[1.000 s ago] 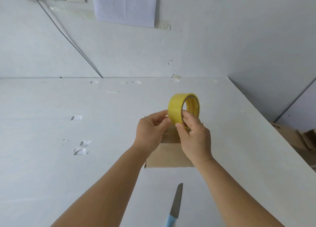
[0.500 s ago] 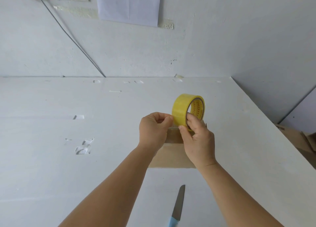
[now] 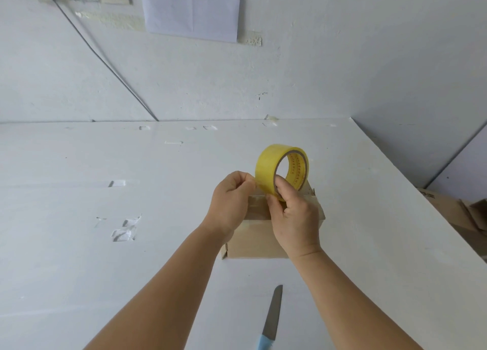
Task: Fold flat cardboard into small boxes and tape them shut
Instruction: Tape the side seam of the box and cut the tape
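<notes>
Since a second ago the left hand [image 3: 232,202] has curled tighter, its fingers now bunched at the near rim of the yellow tape roll [image 3: 281,172], where they appear to pinch the free end of the tape; the end itself is too thin to make out. Both hands and the roll sit much where they were, above the cardboard box [image 3: 258,240].

The right hand [image 3: 295,217] grips the roll from below, one finger hooked through its core and the thumb pressed on the outer yellow band. The roll stands on edge, held up just above the far part of the box, with its printed inner ring facing right.

The box rests on the white table [image 3: 105,270], directly under both hands, which hide most of its top; a glossy strip of tape shows between them. A knife [image 3: 271,320] with a light blue handle lies nearer the person, well apart from the box, its tip pointing toward it. Loose cardboard pieces [image 3: 458,215] lie beyond the table's right edge.
</notes>
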### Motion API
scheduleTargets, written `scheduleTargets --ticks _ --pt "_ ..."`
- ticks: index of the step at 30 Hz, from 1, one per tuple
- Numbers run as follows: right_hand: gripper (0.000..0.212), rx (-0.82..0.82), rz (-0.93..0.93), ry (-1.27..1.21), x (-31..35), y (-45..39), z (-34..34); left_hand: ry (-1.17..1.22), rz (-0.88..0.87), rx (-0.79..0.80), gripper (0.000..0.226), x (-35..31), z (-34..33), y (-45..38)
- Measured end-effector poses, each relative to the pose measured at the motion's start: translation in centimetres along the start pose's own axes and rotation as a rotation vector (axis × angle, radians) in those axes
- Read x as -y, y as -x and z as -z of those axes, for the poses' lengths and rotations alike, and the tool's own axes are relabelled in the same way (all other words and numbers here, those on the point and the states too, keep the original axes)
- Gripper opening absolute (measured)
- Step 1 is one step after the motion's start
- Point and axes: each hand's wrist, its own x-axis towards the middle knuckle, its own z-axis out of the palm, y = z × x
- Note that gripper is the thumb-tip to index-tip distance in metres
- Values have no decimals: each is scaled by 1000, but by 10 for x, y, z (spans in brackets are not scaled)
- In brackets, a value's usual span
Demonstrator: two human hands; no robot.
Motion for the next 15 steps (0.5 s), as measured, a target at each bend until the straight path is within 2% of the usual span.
scheduleTargets --ticks 5,7,10,11,13,15 --pt "28 19 90 -49 -4 0 3 -133 -74 -30 25 0 1 -2" --pt "29 -63 96 -118 1 1 8 -128 -62 -42 24 1 4 -3" --pt "50 -258 -139 -184 2 -4 14 -130 -47 -42 22 -1 9 -4" --pt "57 -247 -277 -204 3 -10 16 -135 -46 -40 21 -1 9 -5" --pt "63 -95 -518 -269 6 -24 20 -133 -40 -35 19 -1 9 -5" --pt "51 47 -565 -334 6 -34 20 -96 -27 -36 18 -1 12 -5"
